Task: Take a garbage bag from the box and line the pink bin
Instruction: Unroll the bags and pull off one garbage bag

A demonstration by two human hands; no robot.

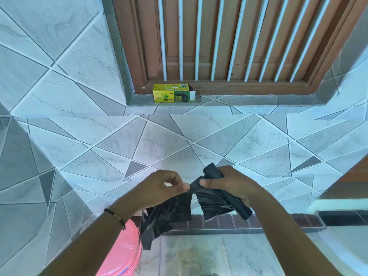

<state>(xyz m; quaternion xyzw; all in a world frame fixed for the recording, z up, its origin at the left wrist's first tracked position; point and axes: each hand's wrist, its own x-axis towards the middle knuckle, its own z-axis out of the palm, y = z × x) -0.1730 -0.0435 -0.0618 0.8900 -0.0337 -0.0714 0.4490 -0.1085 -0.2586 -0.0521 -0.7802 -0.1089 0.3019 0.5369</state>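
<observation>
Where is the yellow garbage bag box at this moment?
In the head view, the yellow garbage bag box lies on the tiled window ledge, at its left end below the white bars, well above both hands and the black bag.

only readable bit is on the yellow box (173, 93) sitting on the window ledge (239, 100): "bin" in dark letters on its front, with "eco" next to it. smaller print is too tiny.

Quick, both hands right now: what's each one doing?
Left hand: closed, pinching the loose end of the black garbage bag.
Right hand: closed, holding the roll of bags, thumb pressing the plastic.
</observation>
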